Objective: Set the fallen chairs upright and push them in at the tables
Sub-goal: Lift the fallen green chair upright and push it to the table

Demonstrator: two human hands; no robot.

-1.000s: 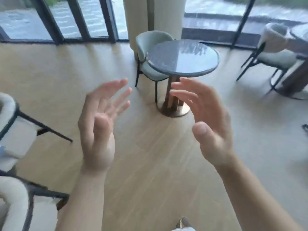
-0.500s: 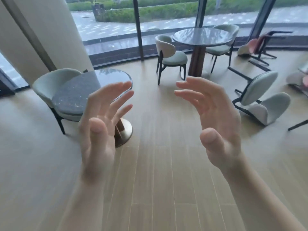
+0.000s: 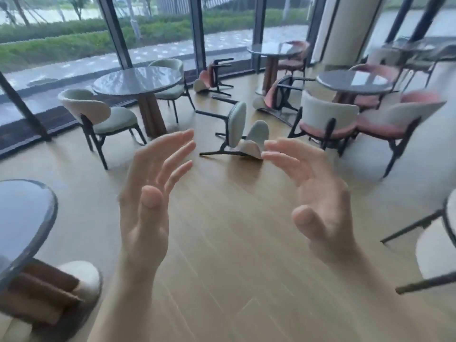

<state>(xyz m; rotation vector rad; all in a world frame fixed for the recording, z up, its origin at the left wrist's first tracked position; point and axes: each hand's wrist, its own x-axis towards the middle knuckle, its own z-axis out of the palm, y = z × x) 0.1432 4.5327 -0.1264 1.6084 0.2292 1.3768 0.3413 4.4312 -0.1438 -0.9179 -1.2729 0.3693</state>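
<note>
Your left hand [image 3: 145, 193] and right hand [image 3: 318, 201] are raised, fingers spread, holding nothing; the green chair [image 3: 237, 124] lies on its side well beyond your fingertips, and lifting it by one thin leg risks it twisting into the pink chair [image 3: 328, 112] beyond your right hand.

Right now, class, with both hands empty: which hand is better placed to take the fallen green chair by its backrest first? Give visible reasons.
Probably the right hand: open, its fingertips line up with the backrest of the fallen green chair; the left hand faces its legs. Neither touches it.
</note>
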